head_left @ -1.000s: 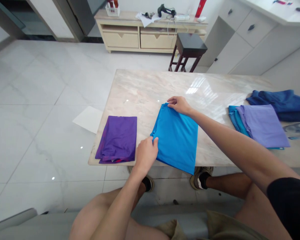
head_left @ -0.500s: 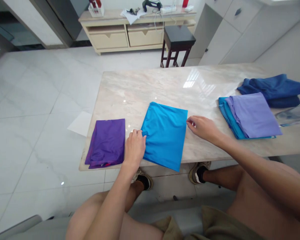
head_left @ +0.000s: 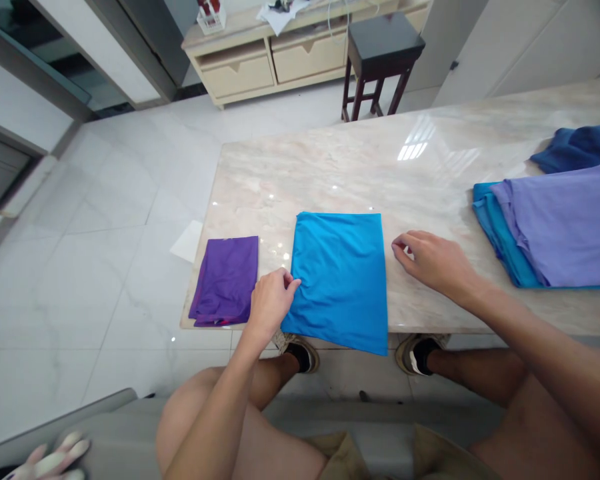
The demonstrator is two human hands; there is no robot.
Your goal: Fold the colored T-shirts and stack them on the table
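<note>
A bright blue folded cloth (head_left: 341,280) lies flat on the table in front of me, its lower edge hanging slightly past the table's front edge. At its left side, my left hand (head_left: 274,299) pinches the edge between thumb and fingers. My right hand (head_left: 434,261) hovers a little off the cloth's right edge, fingers curled and thumb near the fingertips, with nothing seen in them. Left of my left hand sits a folded purple cloth (head_left: 228,281), with a small red patch showing at its lower edge.
On the marble-look table (head_left: 300,170), a lavender folded cloth (head_left: 565,227) rests on teal-blue cloths (head_left: 513,243) at the right. Behind them is a dark blue crumpled cloth (head_left: 580,150). Beyond the table stand a dark stool (head_left: 386,43) and a low cream cabinet (head_left: 240,73).
My right hand has come away from the blue cloth's right edge. The cloth now lies straighter and flatter. My left hand stays at its left edge, and the view has shifted.
</note>
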